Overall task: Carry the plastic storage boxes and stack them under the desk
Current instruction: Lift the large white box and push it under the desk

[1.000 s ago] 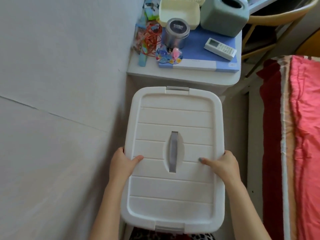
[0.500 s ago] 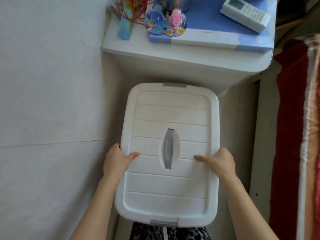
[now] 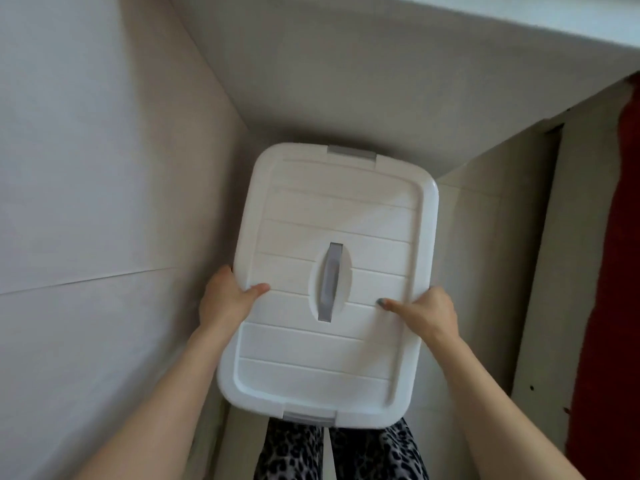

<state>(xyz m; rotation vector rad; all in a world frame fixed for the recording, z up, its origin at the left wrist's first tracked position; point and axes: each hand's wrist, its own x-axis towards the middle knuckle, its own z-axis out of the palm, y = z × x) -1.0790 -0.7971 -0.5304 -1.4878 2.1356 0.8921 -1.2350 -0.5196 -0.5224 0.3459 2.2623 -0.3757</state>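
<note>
Lowered since a second ago: box (image 3: 332,209), held off the floor, long axis pointing straight ahead into the recess. Gripped at both long sides, left hand (image 3: 225,303) and right hand (image 3: 429,313) level, thumbs on lid. Desk (image 3: 519,22) edge above, wall (image 3: 86,168) left.

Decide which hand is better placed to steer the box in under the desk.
Right, probably: both grip the box by its sides, but the left hand sits close to the wall; the right hand has more room.
</note>
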